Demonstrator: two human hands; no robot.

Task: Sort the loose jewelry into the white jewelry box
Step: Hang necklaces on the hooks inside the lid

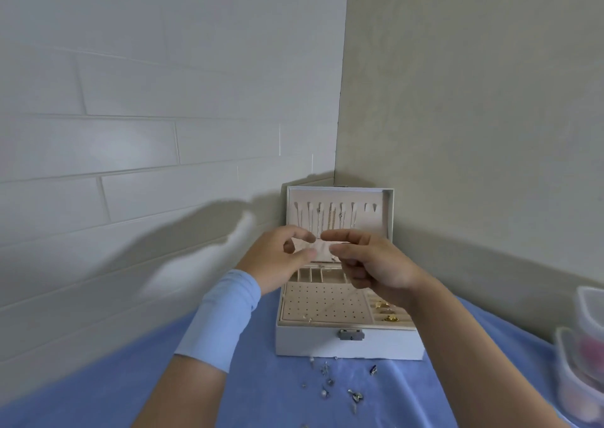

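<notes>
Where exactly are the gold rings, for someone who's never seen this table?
Find the open white jewelry box standing on the blue cloth in the wall corner. In its tray, right of the dotted earring panel, sit the gold rings, tucked in slots and yellow, unlike the silvery loose jewelry in front.

Loose jewelry [329, 381] tiny, blurred.

I see a white tiled wall [130, 133] at left meeting a plain beige wall [474, 100] in a corner. Blue cloth [98, 395] lies below, clear tubs [585, 355] stacked at its right edge.
</notes>
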